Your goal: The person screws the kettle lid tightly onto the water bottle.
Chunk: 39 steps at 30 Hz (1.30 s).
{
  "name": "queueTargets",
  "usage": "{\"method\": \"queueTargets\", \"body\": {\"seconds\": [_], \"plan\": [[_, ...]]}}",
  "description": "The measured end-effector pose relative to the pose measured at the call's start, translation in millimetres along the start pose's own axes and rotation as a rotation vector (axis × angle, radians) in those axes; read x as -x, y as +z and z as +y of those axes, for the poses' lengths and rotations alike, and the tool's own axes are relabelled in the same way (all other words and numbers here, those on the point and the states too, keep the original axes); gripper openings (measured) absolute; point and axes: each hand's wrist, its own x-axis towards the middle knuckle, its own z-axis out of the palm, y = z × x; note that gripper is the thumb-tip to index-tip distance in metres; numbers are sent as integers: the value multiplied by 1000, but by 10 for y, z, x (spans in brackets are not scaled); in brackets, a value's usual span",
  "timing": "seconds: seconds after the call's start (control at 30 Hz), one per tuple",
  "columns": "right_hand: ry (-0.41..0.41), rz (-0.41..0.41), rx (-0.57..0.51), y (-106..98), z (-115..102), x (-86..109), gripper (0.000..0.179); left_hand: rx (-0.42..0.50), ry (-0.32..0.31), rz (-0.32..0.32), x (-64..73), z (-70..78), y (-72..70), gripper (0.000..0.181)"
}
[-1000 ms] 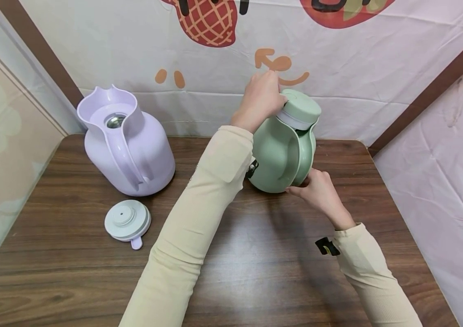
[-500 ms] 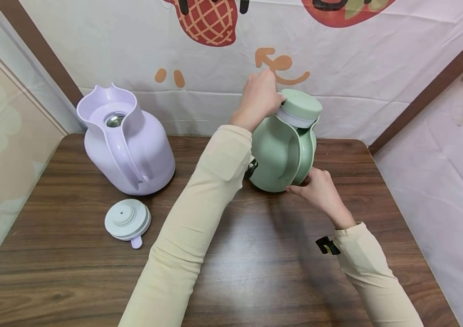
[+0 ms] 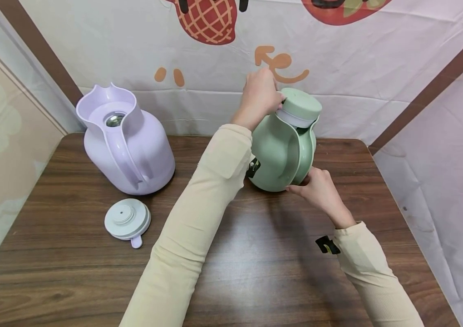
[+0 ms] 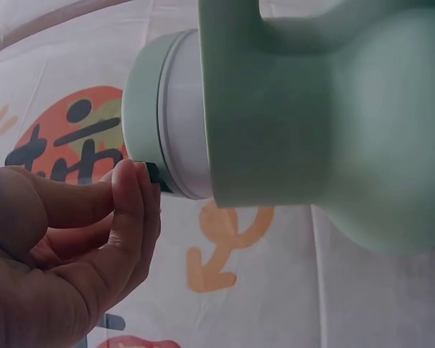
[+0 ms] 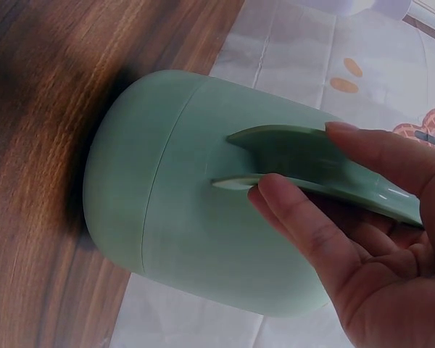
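Note:
Toward the back right of the table stands a pale green vacuum jug (image 3: pixel 270 159) with its handle turned to me. Its green and white lid (image 3: pixel 301 106) sits raised in the mouth, tilted, with a dark gap below its near side. My left hand (image 3: pixel 259 97) pinches the lid's left edge between thumb and fingertips; in the left wrist view those fingertips (image 4: pixel 134 181) cover most of a dark green piece there. Low on the jug's handle (image 5: pixel 359 199), my right hand (image 3: pixel 321 193) grips it, thumb on one side and fingers on the other.
At the left stands a lilac vacuum jug (image 3: pixel 145 145) with its mouth uncovered. In front of it a white lid with a lilac tab (image 3: pixel 127 220) lies on the wooden table (image 3: pixel 248 272). A printed cloth (image 3: pixel 211 109) hangs right behind the table.

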Motion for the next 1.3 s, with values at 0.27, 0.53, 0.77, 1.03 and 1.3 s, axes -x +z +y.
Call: {"method": "queueTargets", "body": {"seconds": [0.27,0.53,0.77,1.03,1.3], "plan": [[8,-4,-2,-4,6,5,21,140,-37,28,-2,7,22,28],[16,-20,-4,-12,8,14,19,338,-116,-7,-30,-29,35,9],[18,-20,4,-12,-6,13,20,352,-129,-12,-31,-53,52,10],[7,-16,4,-12,-6,22,21,441,-174,-47,-30,-78,67,15],[14,-16,-2,-8,-7,29,22,510,-208,-75,-8,-144,84,21]]}}
